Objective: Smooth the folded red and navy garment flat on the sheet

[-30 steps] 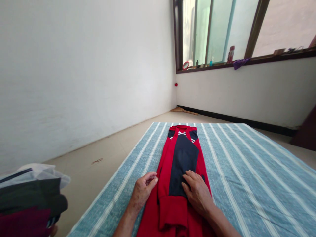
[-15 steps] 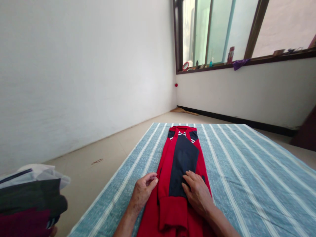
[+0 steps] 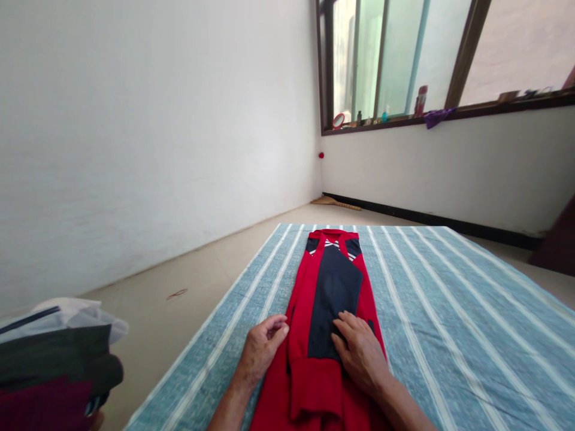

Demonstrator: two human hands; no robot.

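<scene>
A red jacket (image 3: 299,329) with dark navy panels and white stripes lies folded lengthwise on a blue striped sheet (image 3: 417,311). Its collar points away from me, and a sleeve with a red cuff (image 3: 315,388) runs down its middle toward me. My left hand (image 3: 261,348) is at the jacket's left edge, fingers bent and thumb apart, with nothing visible in it. Flat on the navy panel, near the right edge, rests my right hand (image 3: 358,346) with its fingers stretched out. The jacket's near end runs out of the picture.
At lower left is a pile of clothes (image 3: 49,359) in white, dark green and maroon, with part of another person's hand (image 3: 97,421) under it. A broom (image 3: 335,202) lies in the far corner. Bottles and a purple cloth (image 3: 436,118) are along the windowsill.
</scene>
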